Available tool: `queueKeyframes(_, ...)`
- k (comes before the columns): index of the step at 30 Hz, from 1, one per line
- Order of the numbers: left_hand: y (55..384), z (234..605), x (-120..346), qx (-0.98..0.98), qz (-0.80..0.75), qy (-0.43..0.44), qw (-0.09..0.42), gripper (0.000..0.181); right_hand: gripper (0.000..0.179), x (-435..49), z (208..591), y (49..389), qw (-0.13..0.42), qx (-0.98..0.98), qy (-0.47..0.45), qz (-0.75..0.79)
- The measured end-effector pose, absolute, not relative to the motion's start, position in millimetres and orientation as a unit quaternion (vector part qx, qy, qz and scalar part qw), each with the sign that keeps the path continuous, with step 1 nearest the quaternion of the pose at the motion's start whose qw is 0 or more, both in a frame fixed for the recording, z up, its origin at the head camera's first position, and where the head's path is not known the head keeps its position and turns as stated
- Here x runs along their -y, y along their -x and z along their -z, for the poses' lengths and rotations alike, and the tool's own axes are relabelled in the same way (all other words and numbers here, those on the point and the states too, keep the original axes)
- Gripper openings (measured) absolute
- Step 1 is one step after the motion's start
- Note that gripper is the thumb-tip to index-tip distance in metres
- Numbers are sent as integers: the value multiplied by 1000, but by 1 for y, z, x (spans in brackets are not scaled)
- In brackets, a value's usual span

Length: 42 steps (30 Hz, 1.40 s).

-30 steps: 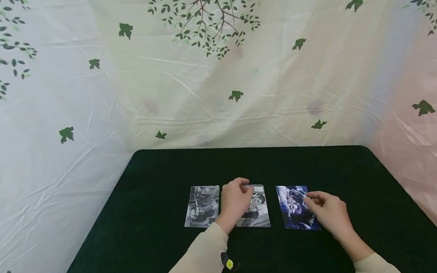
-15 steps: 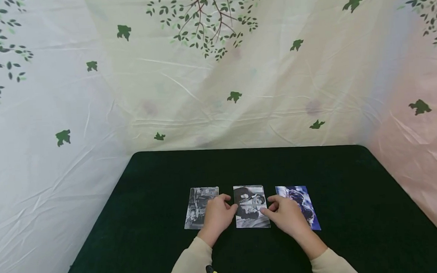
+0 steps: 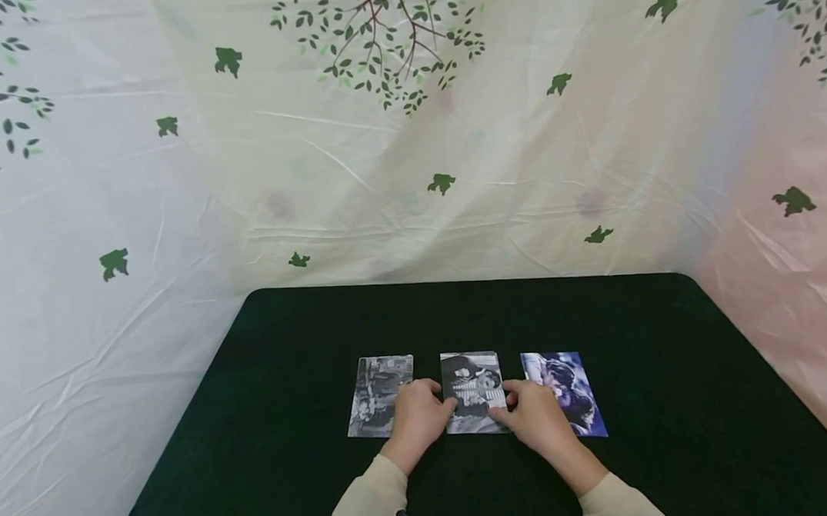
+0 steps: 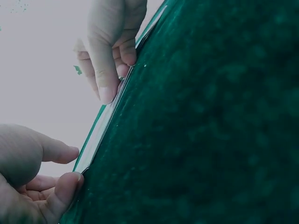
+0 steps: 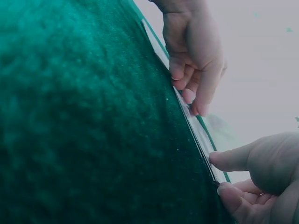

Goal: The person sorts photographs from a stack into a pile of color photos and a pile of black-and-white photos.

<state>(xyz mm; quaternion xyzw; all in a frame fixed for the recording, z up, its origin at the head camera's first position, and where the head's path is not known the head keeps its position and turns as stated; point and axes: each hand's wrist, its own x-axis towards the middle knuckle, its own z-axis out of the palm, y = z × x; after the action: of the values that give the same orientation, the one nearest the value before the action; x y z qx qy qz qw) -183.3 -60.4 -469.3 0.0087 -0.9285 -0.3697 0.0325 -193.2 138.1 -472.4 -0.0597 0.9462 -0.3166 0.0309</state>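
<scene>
Second ago: my left hand (image 3: 418, 419) over middle stack of rectangular black-and-white photo cards (image 3: 469, 375), my right hand (image 3: 537, 414) at blue-and-white photo card (image 3: 577, 393). Now both flank middle stack, which lies flat on dark green cloth-covered table (image 3: 319, 324). Each hand: thumb and forefinger spread apart at own side edge, touching; no pinch visible. Attention seems shifted to middle stack, likely for edge-squaring. Left black-and-white photo card (image 3: 379, 386), blue card: partly hidden behind hands.

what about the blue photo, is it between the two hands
No, the middle photo lies between the left hand and the right hand, while the blue photo is partly hidden by the right hand.
</scene>
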Motion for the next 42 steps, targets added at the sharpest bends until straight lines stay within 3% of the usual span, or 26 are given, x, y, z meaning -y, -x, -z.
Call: queueKeyframes(42, 184, 474, 60, 903, 423, -5, 76, 14, 47, -137, 467, 189, 36, -940, 56, 336)
